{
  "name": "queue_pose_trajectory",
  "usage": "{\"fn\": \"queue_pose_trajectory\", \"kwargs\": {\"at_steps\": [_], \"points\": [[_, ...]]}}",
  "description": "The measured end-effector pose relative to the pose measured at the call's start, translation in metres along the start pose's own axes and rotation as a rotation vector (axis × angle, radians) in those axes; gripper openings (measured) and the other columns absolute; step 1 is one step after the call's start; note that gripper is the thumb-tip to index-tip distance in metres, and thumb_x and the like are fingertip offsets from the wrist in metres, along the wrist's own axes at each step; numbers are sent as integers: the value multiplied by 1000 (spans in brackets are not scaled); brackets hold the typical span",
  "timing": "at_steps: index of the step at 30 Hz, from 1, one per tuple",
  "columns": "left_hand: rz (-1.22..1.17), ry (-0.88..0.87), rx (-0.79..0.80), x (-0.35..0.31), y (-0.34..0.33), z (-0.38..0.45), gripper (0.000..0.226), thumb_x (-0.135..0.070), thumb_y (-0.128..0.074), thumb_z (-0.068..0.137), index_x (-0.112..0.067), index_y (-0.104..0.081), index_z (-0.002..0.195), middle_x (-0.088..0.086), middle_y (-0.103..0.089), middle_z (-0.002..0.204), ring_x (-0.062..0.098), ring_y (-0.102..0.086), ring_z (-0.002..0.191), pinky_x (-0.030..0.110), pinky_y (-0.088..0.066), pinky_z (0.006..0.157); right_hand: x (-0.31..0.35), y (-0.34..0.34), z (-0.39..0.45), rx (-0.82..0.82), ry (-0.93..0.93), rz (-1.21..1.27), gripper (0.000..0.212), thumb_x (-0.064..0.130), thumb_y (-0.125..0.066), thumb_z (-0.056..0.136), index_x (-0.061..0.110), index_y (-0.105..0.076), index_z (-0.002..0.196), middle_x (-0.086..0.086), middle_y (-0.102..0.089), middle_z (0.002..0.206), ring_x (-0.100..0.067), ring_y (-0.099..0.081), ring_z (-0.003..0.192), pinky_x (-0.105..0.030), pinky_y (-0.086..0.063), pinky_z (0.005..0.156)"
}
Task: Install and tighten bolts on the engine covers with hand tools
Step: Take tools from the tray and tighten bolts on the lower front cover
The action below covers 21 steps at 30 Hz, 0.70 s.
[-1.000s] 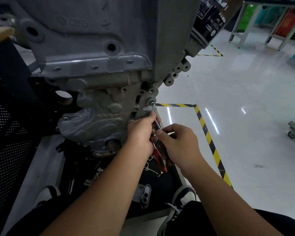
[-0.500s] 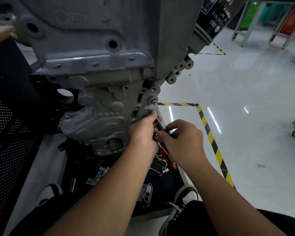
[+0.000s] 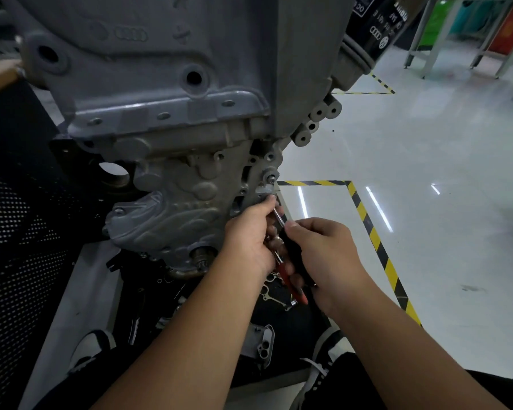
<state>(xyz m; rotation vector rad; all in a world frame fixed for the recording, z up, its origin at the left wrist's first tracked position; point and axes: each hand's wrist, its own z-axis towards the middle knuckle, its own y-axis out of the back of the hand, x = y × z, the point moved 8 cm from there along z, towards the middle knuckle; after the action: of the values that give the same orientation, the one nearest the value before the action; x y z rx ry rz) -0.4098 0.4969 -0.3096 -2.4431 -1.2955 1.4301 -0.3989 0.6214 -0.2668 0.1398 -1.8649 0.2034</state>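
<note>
Head view: a person crouches at the lower corner of an engine block (image 3: pixel 166 84) hung above a parts tray (image 3: pixel 279 329), both hands close together just beside the cover's edge.
Left hand (image 3: pixel 249 238): fingers curled up toward the small bracket cover (image 3: pixel 265 192), fingertips touching it; it looks to be steadying the tool head there, so that it does not slip off the fastener.
Right hand (image 3: pixel 323 250): wrapped round the black grip of the ratchet wrench (image 3: pixel 292 279), whose red-ended handle shows below the palm; a low hold on the handle gives leverage for turning.
Wrench shaft (image 3: pixel 277 217): a bright metal length runs up between the hands toward the cover; the socket end is hidden behind the left fingers.
Bolt (image 3: pixel 271 179): one head shows seated just above the bracket cover; whether the tool is on a second bolt I cannot tell.
Timing cover (image 3: pixel 175 208): already on the block, to the left of the hands.
Tray contents: loose gaskets (image 3: pixel 274 287) and a small housing (image 3: pixel 262 344) lie within reach under the work.
Judgement: tightening in hand.
</note>
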Motion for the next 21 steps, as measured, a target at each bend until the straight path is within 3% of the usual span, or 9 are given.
{"fn": "queue_pose_trajectory", "kwargs": {"at_steps": [3, 7, 11, 12, 14, 16, 17, 19, 21], "points": [[-5, 37, 59, 1, -6, -2, 26, -23, -62, 98, -14, -69, 75, -5, -67, 68, 4, -36, 41, 16, -27, 36, 0, 6, 0, -59, 11, -29, 15, 17, -67, 96, 7, -70, 86, -13, -63, 57, -24, -50, 41, -27, -38, 40], [18, 16, 65, -2, -6, 2, 24, -23, -59, 99, -13, -65, 79, -7, -50, 53, 2, -33, 37, 15, -22, 33, 5, 9, 3, -116, 64, -86, 13, 18, -69, 93, 10, -70, 83, -14, -64, 55, -24, -52, 39, -27, -39, 36], [-24, 23, 28, 1, -3, 4, 9, -23, -67, 94, -14, -68, 91, -5, -57, 65, 3, -34, 40, 13, -24, 34, 13, 8, -1, -143, 140, -200, 12, 23, -72, 92, 16, -72, 82, -8, -69, 57, -37, -64, 45, -52, -53, 40], [-31, 23, 23, 1, -3, 5, 10, -23, -68, 93, -14, -69, 89, -5, -60, 66, 3, -34, 39, 13, -25, 34, 14, 7, -1, -148, 161, -226, 12, 25, -73, 91, 18, -72, 81, -4, -70, 57, -34, -65, 46, -52, -55, 44], [-40, 33, 8, 2, -2, 7, 14, -22, -69, 92, -13, -69, 82, -5, -62, 67, 4, -35, 38, 13, -26, 34, 16, 9, 1, -182, 265, -335, 11, 30, -75, 88, 27, -70, 78, 4, -70, 58, -14, -65, 47, -38, -58, 50], [-40, 33, -8, 2, -1, 6, 13, -22, -69, 91, -14, -70, 81, -5, -65, 71, 5, -35, 41, 12, -28, 35, 26, 7, -4, -225, 404, -525, 21, 32, -79, 83, 39, -62, 73, 15, -65, 60, 4, -64, 62, -9, -45, 54], [-32, 27, -10, 1, -2, 6, 11, -22, -69, 91, -15, -71, 83, -4, -67, 72, 5, -35, 42, 12, -29, 35, 29, 6, -7, -242, 446, -576, 29, 30, -81, 82, 43, -58, 71, 19, -62, 60, 12, -62, 68, -4, -42, 57], [-25, 23, -11, 0, -2, 8, 8, -21, -69, 90, -15, -70, 85, -3, -68, 74, 5, -35, 44, 12, -28, 35, 27, 4, -6, -242, 472, -626, 33, 27, -80, 82, 45, -55, 71, 21, -61, 61, 17, -59, 72, 0, -40, 59], [-25, 23, -10, 1, -1, 9, 9, -22, -68, 90, -15, -69, 85, -3, -67, 76, 5, -35, 45, 13, -26, 34, 27, 4, -6, -253, 488, -651, 28, 28, -75, 83, 43, -54, 72, 18, -61, 61, 13, -61, 71, -6, -43, 52]]}}
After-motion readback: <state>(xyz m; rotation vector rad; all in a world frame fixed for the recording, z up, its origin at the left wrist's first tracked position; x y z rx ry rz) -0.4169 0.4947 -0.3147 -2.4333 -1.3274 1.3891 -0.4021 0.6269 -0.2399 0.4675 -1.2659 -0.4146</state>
